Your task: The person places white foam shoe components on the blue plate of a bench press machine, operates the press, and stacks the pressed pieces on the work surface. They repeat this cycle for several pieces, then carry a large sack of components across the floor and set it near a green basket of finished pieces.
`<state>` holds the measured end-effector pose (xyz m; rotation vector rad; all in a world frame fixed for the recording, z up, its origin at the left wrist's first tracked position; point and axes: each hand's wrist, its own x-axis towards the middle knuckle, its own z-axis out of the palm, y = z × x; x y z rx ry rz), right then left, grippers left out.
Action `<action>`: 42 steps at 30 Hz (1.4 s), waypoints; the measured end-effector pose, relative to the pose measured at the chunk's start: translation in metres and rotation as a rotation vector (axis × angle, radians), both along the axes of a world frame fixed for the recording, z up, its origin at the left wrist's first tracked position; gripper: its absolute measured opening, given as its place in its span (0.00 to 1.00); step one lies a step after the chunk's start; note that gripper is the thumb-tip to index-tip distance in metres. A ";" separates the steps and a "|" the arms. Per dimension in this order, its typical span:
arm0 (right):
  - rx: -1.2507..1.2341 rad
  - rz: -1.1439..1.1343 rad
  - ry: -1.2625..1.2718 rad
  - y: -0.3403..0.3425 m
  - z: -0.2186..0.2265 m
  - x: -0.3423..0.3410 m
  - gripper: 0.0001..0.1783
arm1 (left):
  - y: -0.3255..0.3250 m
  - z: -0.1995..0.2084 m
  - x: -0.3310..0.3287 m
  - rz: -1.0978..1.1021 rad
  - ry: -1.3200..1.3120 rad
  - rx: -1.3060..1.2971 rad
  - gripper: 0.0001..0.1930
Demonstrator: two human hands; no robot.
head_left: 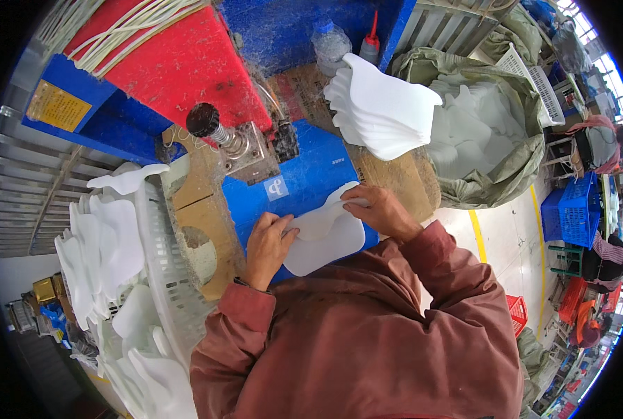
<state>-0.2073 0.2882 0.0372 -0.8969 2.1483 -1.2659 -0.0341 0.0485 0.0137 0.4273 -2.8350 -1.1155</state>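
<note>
- Left hand (266, 248) is pinching the left edge of the white contoured pad (336, 244); right hand (386, 209) is pinching its upper right end.
- Both are holding it over the blue board (245, 199) — seemingly light, soft, bending easily; its ends are suiting fingertips.

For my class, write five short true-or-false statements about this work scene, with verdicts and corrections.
1. The left hand and right hand both touch white material. True.
2. The wearer's sleeves are green. False: the sleeves are reddish brown.
3. The clear bottle has a blue cap. True.
4. The open sack on the right holds red parts. False: the green sack holds white pieces.
5. A blue surface lies under the hands. True.
</note>
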 end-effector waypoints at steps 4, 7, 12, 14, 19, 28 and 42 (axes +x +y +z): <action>0.020 -0.076 0.104 -0.008 -0.010 0.006 0.12 | 0.005 0.002 -0.002 0.012 0.012 -0.093 0.16; 0.053 -0.060 0.209 -0.013 -0.017 0.002 0.11 | 0.007 -0.003 -0.002 0.021 0.026 -0.116 0.15; 0.101 -0.014 0.309 -0.018 -0.021 -0.001 0.10 | 0.009 -0.005 -0.003 0.032 0.026 -0.182 0.13; 0.114 -0.011 0.346 -0.019 -0.023 0.001 0.10 | 0.009 -0.004 -0.005 0.032 0.017 -0.187 0.13; 0.157 0.004 0.430 -0.020 -0.029 0.002 0.10 | 0.010 -0.004 -0.006 0.038 -0.015 -0.183 0.14; 0.263 0.027 0.592 -0.027 -0.032 0.002 0.18 | 0.017 0.003 -0.002 0.080 0.042 -0.217 0.16; 0.192 -0.175 0.351 -0.010 -0.027 -0.002 0.18 | 0.078 -0.007 -0.048 -0.101 0.084 -0.203 0.20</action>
